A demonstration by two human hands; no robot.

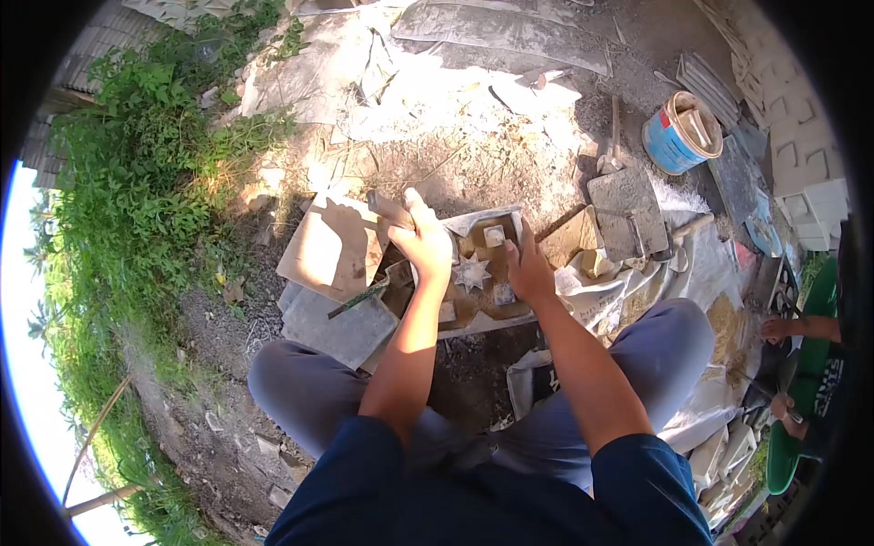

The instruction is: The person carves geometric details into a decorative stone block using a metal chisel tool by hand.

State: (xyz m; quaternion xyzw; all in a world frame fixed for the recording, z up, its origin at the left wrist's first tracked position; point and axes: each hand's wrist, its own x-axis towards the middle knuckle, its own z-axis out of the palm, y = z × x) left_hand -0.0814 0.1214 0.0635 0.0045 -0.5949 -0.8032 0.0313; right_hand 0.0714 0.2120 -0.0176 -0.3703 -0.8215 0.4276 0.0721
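Between my knees lies a shallow rectangular mould with pale walls. Inside it are a white star-shaped piece and small pale square blocks. My left hand is closed around a brown, flat-sided block, raised over the mould's left end. At the mould's right wall is my right hand, its thumb toward the inside and its fingers along the outside, seemingly gripping that wall. A thin dark green strip lies left of the mould.
Flat boards and a grey slab lie at left. At right are a dusty metal plate, a hammer and a blue bucket. Another person's hands show at the far right; plants grow at left.
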